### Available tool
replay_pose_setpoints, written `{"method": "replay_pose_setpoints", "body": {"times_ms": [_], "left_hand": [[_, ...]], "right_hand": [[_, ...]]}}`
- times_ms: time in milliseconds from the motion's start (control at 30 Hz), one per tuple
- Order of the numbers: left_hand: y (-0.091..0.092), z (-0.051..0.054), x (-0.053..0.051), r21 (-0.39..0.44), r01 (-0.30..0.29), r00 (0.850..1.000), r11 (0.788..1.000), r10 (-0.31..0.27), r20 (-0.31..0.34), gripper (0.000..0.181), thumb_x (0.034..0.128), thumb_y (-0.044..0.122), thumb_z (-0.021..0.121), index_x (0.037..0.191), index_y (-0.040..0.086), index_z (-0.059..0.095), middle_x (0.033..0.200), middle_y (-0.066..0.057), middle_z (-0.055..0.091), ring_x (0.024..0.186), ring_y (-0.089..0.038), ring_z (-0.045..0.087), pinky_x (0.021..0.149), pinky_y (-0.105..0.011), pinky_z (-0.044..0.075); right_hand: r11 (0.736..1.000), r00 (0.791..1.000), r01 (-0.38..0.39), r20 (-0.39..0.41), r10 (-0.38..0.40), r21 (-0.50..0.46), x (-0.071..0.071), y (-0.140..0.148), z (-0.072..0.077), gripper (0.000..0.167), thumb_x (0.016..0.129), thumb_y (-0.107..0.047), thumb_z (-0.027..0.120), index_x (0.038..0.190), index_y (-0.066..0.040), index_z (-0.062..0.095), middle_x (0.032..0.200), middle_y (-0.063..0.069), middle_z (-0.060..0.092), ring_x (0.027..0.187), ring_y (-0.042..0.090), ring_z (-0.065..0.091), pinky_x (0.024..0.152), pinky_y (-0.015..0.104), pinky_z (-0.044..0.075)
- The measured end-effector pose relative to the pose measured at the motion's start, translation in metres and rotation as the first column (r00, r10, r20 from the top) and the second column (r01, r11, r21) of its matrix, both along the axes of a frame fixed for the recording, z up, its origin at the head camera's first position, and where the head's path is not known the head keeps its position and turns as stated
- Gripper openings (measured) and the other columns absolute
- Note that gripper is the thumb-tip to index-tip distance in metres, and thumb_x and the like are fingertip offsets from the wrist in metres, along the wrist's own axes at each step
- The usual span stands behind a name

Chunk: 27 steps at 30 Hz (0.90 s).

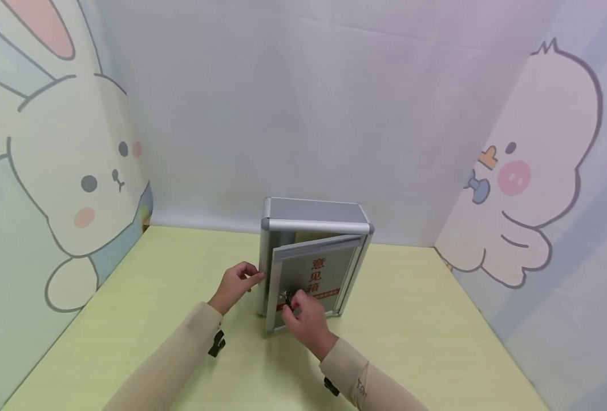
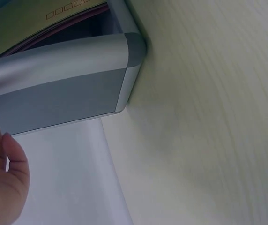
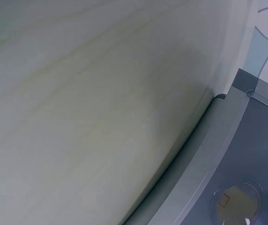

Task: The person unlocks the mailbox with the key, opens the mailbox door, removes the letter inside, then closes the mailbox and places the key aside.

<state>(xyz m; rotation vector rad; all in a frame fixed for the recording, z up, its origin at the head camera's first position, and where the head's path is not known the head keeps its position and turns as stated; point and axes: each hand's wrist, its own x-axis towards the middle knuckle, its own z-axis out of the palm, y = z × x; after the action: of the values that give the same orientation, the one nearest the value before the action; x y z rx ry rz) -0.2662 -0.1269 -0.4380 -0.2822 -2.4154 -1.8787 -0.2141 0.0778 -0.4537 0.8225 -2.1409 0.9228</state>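
A grey metal suggestion box (image 1: 316, 211) with red Chinese lettering stands on the table, its front door (image 1: 329, 274) ajar at the left edge. My right hand (image 1: 308, 322) pinches a small dark key at the lock (image 1: 285, 295) on the door's left side. My left hand (image 1: 237, 285) touches the box's left side near the front edge with its fingertips. Through the gap, the left wrist view shows a tan envelope (image 2: 26, 30) with red squares inside the box. The right wrist view shows a round clear window (image 3: 237, 204) in the door, but not the right hand.
The box stands on a pale yellow wood-grain table (image 1: 411, 342). A light curtain (image 1: 303, 114) hangs behind it, and cartoon-printed panels (image 1: 539, 171) rise on both sides. Black straps (image 1: 217, 343) hang at the wrists.
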Motion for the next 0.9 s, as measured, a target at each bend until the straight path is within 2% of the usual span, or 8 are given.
{"method": "replay_pose_setpoints", "body": {"times_ms": [67,200,300,367,467,633,767,900], "left_hand": [[0.001,0.003,0.001,0.005,0.002,1.000,1.000,-0.002,0.009,0.019,0.0902,0.013,0.067,0.093,-0.004,0.060,0.078,-0.001,0.056,0.065,-0.016,0.051,0.059,-0.028,0.046],[0.004,0.020,0.013,0.000,0.012,1.000,1.000,-0.012,0.003,0.017,0.0906,0.010,0.065,0.090,-0.007,0.058,0.076,0.000,0.055,0.064,-0.018,0.051,0.058,-0.026,0.044],[0.007,0.032,0.022,-0.007,0.007,1.000,1.000,-0.007,0.001,0.017,0.0905,0.008,0.064,0.090,-0.007,0.058,0.075,-0.001,0.054,0.064,-0.020,0.051,0.058,-0.025,0.043],[0.008,0.033,0.022,-0.003,-0.002,1.000,1.000,0.002,0.008,0.017,0.0904,0.009,0.064,0.089,-0.007,0.058,0.074,-0.001,0.054,0.065,-0.021,0.052,0.058,-0.024,0.043],[0.007,0.026,0.016,0.016,0.001,1.000,1.000,-0.001,0.010,0.017,0.0906,0.009,0.064,0.089,-0.006,0.058,0.074,-0.001,0.054,0.064,-0.022,0.052,0.057,-0.025,0.043],[0.004,0.003,-0.001,0.051,-0.004,1.000,0.999,0.003,0.015,0.018,0.0908,0.014,0.066,0.089,-0.003,0.057,0.074,0.000,0.052,0.060,-0.016,0.049,0.058,-0.027,0.044],[0.004,-0.007,-0.003,0.055,-0.016,1.000,0.998,0.016,0.004,0.019,0.0911,0.016,0.066,0.088,-0.001,0.057,0.073,-0.001,0.052,0.058,-0.013,0.048,0.060,-0.032,0.045],[0.004,-0.012,-0.002,0.071,-0.030,0.999,0.997,0.029,0.013,0.020,0.0909,0.017,0.066,0.088,0.000,0.057,0.074,-0.003,0.053,0.059,-0.014,0.048,0.059,-0.033,0.045]], "right_hand": [[1.000,0.999,-0.022,-0.031,0.022,-0.002,-0.001,0.002,0.001,0.024,0.073,0.001,0.062,0.069,-0.011,0.042,0.059,-0.002,0.047,0.053,0.000,0.037,0.049,0.018,0.032],[0.999,0.996,-0.053,-0.076,0.053,-0.011,-0.001,0.004,0.003,0.025,0.071,0.001,0.062,0.068,-0.011,0.041,0.056,-0.005,0.042,0.052,-0.001,0.035,0.048,0.016,0.030],[0.998,0.996,-0.063,-0.071,0.062,-0.013,-0.001,0.006,0.004,0.025,0.072,0.000,0.063,0.068,-0.011,0.041,0.056,-0.005,0.041,0.053,-0.001,0.035,0.049,0.015,0.030],[0.998,0.996,-0.065,-0.059,0.064,-0.014,-0.001,0.007,0.005,0.025,0.072,0.000,0.063,0.068,-0.010,0.040,0.056,-0.005,0.041,0.053,-0.001,0.034,0.049,0.014,0.029],[0.997,0.996,-0.077,-0.052,0.076,-0.020,0.000,0.008,0.006,0.025,0.072,0.001,0.063,0.068,-0.010,0.040,0.056,-0.005,0.040,0.053,-0.002,0.033,0.049,0.013,0.029],[0.995,0.995,-0.098,-0.037,0.097,-0.029,0.003,0.010,0.008,0.026,0.072,0.002,0.063,0.068,-0.010,0.040,0.055,-0.005,0.039,0.053,-0.004,0.031,0.047,0.012,0.027],[0.994,0.994,-0.109,-0.011,0.109,-0.029,0.007,0.012,0.008,0.026,0.073,0.002,0.063,0.069,-0.010,0.041,0.055,-0.005,0.039,0.053,-0.005,0.030,0.047,0.012,0.027],[0.991,0.991,-0.133,0.002,0.133,-0.030,0.009,0.013,0.006,0.026,0.074,0.003,0.062,0.070,-0.010,0.041,0.055,-0.005,0.038,0.053,-0.006,0.030,0.046,0.011,0.027]]}}
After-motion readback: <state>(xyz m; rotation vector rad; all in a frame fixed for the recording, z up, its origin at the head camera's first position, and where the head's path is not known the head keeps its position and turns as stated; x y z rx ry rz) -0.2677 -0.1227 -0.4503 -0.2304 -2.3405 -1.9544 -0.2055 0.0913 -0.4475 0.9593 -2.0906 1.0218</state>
